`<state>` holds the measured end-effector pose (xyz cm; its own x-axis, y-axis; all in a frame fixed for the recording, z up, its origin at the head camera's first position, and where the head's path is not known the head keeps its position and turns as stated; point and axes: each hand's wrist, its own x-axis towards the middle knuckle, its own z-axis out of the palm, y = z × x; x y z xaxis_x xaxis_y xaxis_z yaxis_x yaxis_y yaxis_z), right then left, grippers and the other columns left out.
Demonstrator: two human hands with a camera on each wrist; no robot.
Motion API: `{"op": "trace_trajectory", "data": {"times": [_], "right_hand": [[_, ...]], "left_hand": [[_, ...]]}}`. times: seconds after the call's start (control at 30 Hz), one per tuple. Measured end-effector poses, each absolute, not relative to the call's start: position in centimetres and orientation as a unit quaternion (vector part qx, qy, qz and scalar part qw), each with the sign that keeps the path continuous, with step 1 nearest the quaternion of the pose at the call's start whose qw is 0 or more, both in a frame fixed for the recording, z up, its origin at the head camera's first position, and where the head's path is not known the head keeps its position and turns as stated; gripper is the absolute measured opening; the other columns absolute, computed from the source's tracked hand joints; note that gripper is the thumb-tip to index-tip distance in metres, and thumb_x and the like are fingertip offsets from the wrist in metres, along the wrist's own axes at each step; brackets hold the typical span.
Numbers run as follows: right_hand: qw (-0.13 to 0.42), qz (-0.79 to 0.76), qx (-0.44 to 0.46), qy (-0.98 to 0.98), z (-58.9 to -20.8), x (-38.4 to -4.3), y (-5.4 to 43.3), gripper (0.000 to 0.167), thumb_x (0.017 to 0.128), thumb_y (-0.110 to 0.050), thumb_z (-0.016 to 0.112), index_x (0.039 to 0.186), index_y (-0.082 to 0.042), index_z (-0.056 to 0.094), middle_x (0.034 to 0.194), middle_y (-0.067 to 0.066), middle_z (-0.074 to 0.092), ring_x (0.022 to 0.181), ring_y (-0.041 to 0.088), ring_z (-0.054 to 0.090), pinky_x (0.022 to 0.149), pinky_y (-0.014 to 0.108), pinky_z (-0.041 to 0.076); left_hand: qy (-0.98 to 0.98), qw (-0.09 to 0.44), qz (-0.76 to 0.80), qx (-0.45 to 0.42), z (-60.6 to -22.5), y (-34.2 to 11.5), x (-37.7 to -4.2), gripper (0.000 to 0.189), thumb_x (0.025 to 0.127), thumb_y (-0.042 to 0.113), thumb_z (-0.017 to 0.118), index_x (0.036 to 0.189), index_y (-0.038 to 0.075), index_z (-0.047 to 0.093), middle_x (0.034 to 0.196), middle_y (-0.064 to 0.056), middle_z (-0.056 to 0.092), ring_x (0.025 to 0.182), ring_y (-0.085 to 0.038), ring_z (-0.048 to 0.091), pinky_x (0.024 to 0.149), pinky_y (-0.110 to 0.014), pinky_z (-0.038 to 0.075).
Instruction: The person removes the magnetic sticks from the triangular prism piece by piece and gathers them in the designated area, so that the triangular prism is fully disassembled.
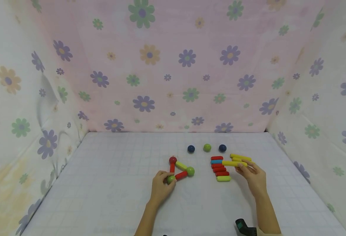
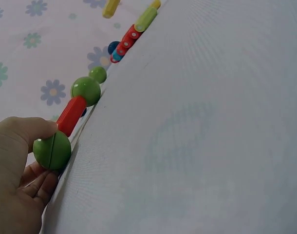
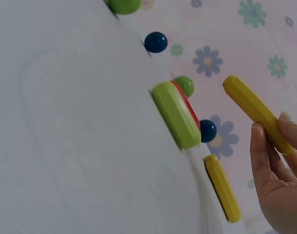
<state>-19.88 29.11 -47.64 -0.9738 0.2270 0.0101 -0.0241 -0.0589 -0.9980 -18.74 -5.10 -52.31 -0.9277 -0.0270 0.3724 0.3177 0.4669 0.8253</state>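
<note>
Left hand (image 1: 161, 186) pinches one green ball (image 1: 171, 179) of a three-rod triangle (image 1: 181, 175); right hand (image 1: 254, 178) pinches one yellow rod (image 1: 231, 163) above the bench (image 1: 117, 196) — long axis crosswise, free end leftward. Nearby, six short rods (image 1: 222, 174); beyond — three loose balls (image 1: 207, 147).

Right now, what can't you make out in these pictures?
Head view: part of the held green ball, covered by the left hand.
Head view: right end of the blue stick, behind the held yellow stick.
Right wrist view: most red sticks, behind the light green stick.
</note>
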Motion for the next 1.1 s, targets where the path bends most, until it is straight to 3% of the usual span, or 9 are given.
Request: {"op": "trace_trajectory", "data": {"times": [0.23, 0.5, 0.7, 0.93, 1.1], "right_hand": [[0.107, 0.747, -0.079, -0.652, -48.9, -20.2, 32.1, 0.065, 0.087, -0.014, 0.066, 0.136, 0.016, 0.034, 0.087, -0.005, 0.07, 0.079, 0.007, 0.068, 0.075, 0.022, 0.052], [0.085, 0.736, -0.143, -0.657, -49.7, -20.8, 33.9, 0.06, 0.084, -0.021, 0.07, 0.135, 0.001, 0.047, 0.087, -0.012, 0.067, 0.078, 0.004, 0.067, 0.073, 0.018, 0.052], [0.077, 0.785, -0.163, -0.592, -49.9, -21.2, 34.5, 0.024, 0.083, -0.009, 0.07, 0.105, -0.015, 0.065, 0.08, -0.004, 0.07, 0.073, 0.01, 0.069, 0.07, 0.022, 0.054], [0.093, 0.77, -0.194, -0.601, -49.9, -22.1, 34.6, 0.022, 0.081, -0.009, 0.073, 0.1, -0.016, 0.064, 0.078, -0.008, 0.068, 0.071, 0.008, 0.068, 0.07, 0.021, 0.054], [0.115, 0.746, -0.192, -0.627, -50.3, -22.6, 34.7, 0.014, 0.081, -0.008, 0.072, 0.087, -0.021, 0.068, 0.078, -0.012, 0.065, 0.068, 0.005, 0.067, 0.068, 0.019, 0.053]], "left_hand": [[-0.841, 0.167, -0.508, -0.085, -52.4, -5.1, -18.7, 0.022, 0.075, 0.005, 0.073, 0.096, 0.002, 0.072, 0.087, -0.003, 0.057, 0.076, -0.013, 0.052, 0.067, -0.019, 0.046], [-0.837, 0.173, -0.511, -0.091, -52.4, -5.1, -18.6, 0.022, 0.075, 0.006, 0.072, 0.096, 0.003, 0.072, 0.087, -0.003, 0.058, 0.076, -0.013, 0.053, 0.067, -0.02, 0.048], [-0.838, 0.167, -0.511, -0.091, -52.3, -5.1, -18.6, 0.022, 0.075, 0.007, 0.073, 0.097, 0.003, 0.072, 0.088, -0.002, 0.057, 0.077, -0.012, 0.052, 0.068, -0.02, 0.049], [-0.837, 0.163, -0.515, -0.09, -52.1, -5.1, -18.7, 0.022, 0.075, 0.004, 0.072, 0.097, 0.002, 0.072, 0.089, -0.004, 0.057, 0.077, -0.015, 0.053, 0.068, -0.021, 0.048], [-0.841, 0.153, -0.512, -0.086, -52.1, -5.1, -18.6, 0.023, 0.076, 0.006, 0.073, 0.099, 0.002, 0.072, 0.09, -0.004, 0.057, 0.078, -0.015, 0.052, 0.068, -0.02, 0.047]]}}
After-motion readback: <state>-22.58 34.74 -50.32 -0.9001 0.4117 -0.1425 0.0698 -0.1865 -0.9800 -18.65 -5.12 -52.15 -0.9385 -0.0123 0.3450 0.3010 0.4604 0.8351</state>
